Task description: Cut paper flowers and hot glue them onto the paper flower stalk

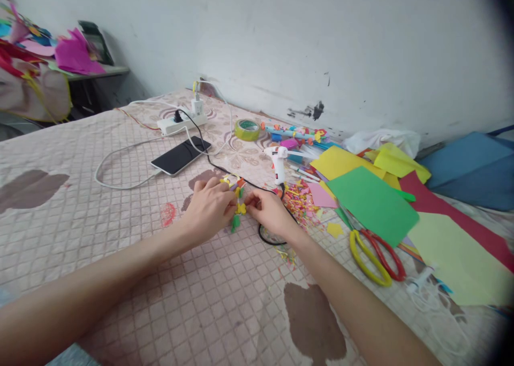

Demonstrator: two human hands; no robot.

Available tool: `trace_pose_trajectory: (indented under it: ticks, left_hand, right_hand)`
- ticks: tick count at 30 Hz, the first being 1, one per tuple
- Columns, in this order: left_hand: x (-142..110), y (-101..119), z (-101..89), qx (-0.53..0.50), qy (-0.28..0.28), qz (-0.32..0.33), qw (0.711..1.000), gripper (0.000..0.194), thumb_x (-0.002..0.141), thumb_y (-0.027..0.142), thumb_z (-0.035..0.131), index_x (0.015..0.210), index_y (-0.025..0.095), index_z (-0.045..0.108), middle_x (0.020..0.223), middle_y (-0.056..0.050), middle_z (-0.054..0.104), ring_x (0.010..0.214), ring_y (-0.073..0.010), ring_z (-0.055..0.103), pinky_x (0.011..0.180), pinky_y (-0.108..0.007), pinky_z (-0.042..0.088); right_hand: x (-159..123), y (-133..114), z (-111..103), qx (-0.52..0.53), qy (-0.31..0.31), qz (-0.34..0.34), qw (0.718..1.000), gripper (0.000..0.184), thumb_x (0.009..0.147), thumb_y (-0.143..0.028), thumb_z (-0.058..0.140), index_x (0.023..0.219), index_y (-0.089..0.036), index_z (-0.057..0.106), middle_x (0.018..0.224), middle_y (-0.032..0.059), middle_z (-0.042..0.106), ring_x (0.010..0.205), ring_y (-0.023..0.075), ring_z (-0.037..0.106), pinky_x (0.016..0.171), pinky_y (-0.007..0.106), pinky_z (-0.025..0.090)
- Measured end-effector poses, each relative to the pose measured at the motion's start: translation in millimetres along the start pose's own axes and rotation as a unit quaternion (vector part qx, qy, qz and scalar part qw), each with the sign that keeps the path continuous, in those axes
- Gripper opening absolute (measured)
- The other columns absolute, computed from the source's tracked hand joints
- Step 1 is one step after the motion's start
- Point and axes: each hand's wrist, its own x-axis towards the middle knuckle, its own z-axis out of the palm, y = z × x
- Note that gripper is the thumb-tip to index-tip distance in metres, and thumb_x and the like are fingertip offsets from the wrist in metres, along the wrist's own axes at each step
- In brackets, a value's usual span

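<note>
My left hand [212, 208] is closed around a small paper-flower craft [236, 194] with yellow, green, orange and purple pieces, held just above the tablecloth. Green paper leaves [235, 223] hang at its lower end. My right hand [267, 208] is at the craft's right side, thumb and fingertips pinched together beside a yellow paper flower [241, 209]. Whatever lies between those fingertips is too small to make out. Behind the right hand, a white hot glue gun [278, 164] stands on the table, its black cord running past both hands.
A phone [181, 156] charges by a white power strip [182, 122]. Green tape [247, 129] stands at the back. Paper scraps [301, 202], scissors [375, 256], coloured sheets [373, 202] and a white cable [436, 307] lie to the right. A wall [281, 44] bounds the table behind.
</note>
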Motion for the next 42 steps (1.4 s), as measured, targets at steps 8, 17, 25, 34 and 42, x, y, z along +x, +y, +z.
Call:
trace_pose_trajectory:
  ticks: [8, 17, 25, 34, 42]
  left_hand:
    - [0.2, -0.5, 2.6, -0.001, 0.005, 0.004, 1.000, 0.016, 0.081, 0.020, 0.051, 0.070, 0.020, 0.063, 0.076, -0.004, 0.062, 0.082, -0.0234, 0.048, 0.071, -0.038, 0.030]
    - [1.3, 2.5, -1.4, -0.002, 0.006, -0.003, 1.000, 0.014, 0.082, 0.020, 0.051, 0.073, 0.020, 0.062, 0.078, -0.005, 0.061, 0.083, -0.0237, 0.048, 0.072, -0.038, 0.031]
    - [1.7, 4.7, -0.9, -0.009, 0.008, -0.005, 1.000, 0.012, 0.083, 0.022, 0.051, 0.076, 0.020, 0.061, 0.081, -0.005, 0.060, 0.087, -0.0247, 0.047, 0.075, -0.039, 0.031]
    - [3.0, 4.6, 2.2, -0.009, 0.028, -0.003, 1.000, 0.006, 0.080, 0.024, 0.055, 0.078, 0.020, 0.059, 0.084, -0.005, 0.059, 0.091, -0.0245, 0.045, 0.078, -0.039, 0.031]
    - [3.4, 6.1, 1.7, -0.008, 0.033, -0.003, 0.999, 0.007, 0.081, 0.023, 0.054, 0.076, 0.020, 0.059, 0.084, -0.005, 0.060, 0.090, -0.0246, 0.046, 0.077, -0.039, 0.031]
  right_hand:
    - [-1.4, -3.0, -0.4, 0.008, -0.005, 0.006, 1.000, 0.012, 0.072, -0.007, 0.055, 0.077, -0.017, 0.060, 0.074, 0.0014, 0.066, 0.063, 0.0130, 0.057, 0.061, 0.025, 0.041]
    - [-5.7, -9.0, -3.0, -0.011, 0.009, 0.014, 1.000, 0.009, 0.071, -0.009, 0.057, 0.073, -0.018, 0.054, 0.069, -0.0007, 0.060, 0.062, 0.0128, 0.052, 0.059, 0.025, 0.038]
    - [-5.6, -13.6, -4.1, -0.018, 0.008, 0.017, 1.000, 0.009, 0.072, -0.009, 0.055, 0.071, -0.018, 0.053, 0.068, -0.0002, 0.060, 0.063, 0.0131, 0.052, 0.060, 0.025, 0.037]
    - [-5.5, -12.9, -3.8, -0.023, 0.004, 0.014, 1.000, 0.009, 0.072, -0.011, 0.057, 0.069, -0.018, 0.052, 0.068, -0.0006, 0.059, 0.064, 0.0132, 0.052, 0.061, 0.025, 0.038]
    - [-5.3, -12.4, -4.4, -0.014, 0.008, 0.013, 1.000, 0.008, 0.072, -0.010, 0.056, 0.070, -0.018, 0.054, 0.068, -0.0008, 0.059, 0.064, 0.0132, 0.052, 0.061, 0.026, 0.039]
